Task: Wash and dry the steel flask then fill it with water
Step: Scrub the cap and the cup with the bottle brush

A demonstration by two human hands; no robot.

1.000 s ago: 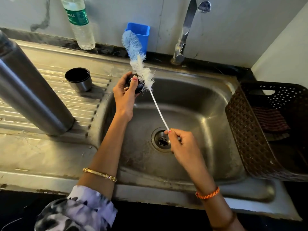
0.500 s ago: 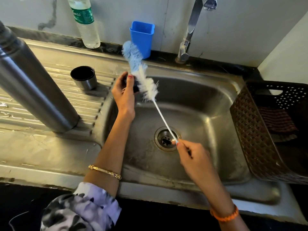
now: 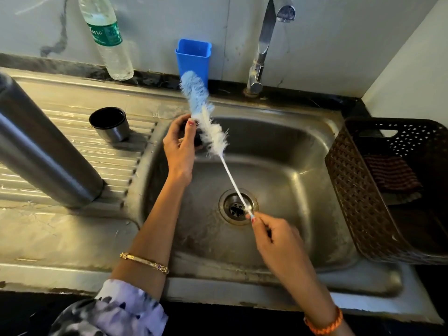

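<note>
The tall steel flask [image 3: 46, 151] stands on the ribbed drainboard at the left, its top out of frame. Its steel cup lid [image 3: 109, 124] sits open side up further back on the drainboard. Over the sink's left rim my left hand [image 3: 180, 144] grips a small dark stopper [image 3: 197, 139], mostly hidden by my fingers. My right hand [image 3: 274, 235] pinches the thin white handle of a bottle brush [image 3: 206, 117] above the drain. The brush's blue and white bristles lie against the stopper.
The steel sink basin [image 3: 278, 170] holds a round drain [image 3: 237, 207]. The tap [image 3: 261, 47] rises at the back. A blue plastic holder [image 3: 192, 60] and a plastic water bottle [image 3: 108, 37] stand by the wall. A brown basket [image 3: 392, 190] with a cloth sits on the right.
My right hand has drawn the brush handle back and to the right, sliding the bristles along the stopper. My left hand keeps hold of the stopper in about the same place.
</note>
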